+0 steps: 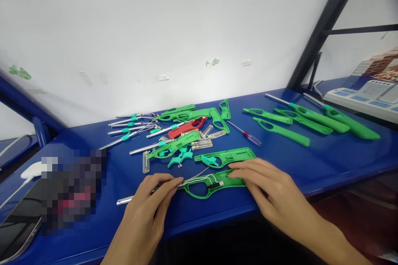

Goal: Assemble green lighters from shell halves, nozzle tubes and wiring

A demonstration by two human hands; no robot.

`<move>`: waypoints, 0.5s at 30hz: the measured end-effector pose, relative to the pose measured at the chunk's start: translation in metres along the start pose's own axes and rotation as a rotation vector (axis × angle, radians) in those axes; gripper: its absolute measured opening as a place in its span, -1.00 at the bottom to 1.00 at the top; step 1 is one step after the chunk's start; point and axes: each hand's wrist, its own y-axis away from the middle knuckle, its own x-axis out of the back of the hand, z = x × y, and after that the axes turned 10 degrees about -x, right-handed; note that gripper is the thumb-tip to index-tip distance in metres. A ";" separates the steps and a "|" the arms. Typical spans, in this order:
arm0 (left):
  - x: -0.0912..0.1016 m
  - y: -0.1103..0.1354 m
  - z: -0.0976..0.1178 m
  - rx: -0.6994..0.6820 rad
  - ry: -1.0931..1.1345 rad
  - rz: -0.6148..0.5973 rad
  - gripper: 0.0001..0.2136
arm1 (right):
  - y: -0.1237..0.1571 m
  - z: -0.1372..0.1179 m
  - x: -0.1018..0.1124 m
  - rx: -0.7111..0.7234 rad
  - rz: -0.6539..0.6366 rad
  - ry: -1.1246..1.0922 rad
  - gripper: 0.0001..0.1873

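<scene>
A green lighter half-shell [207, 186] with white wires and a metal tube inside lies near the front edge of the blue table [326, 161]. My left hand [152, 201] pinches its left end, where the metal tube [124, 201] sticks out. My right hand [264, 184] presses on the shell's right end with fingers together. Just behind lies a second green half-shell [225, 157] with a teal trigger.
Loose parts lie behind: metal tubes with teal collars [130, 126], a red shell [186, 128], teal triggers [180, 158], clear tanks [202, 144], a small screwdriver [245, 133]. Assembled green lighters [311, 120] lie at right. A phone [18, 223] sits at left, a power strip [360, 99] far right.
</scene>
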 end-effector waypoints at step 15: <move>0.004 -0.002 0.003 0.000 0.034 0.017 -0.75 | 0.000 0.000 -0.001 0.006 0.002 0.002 -0.59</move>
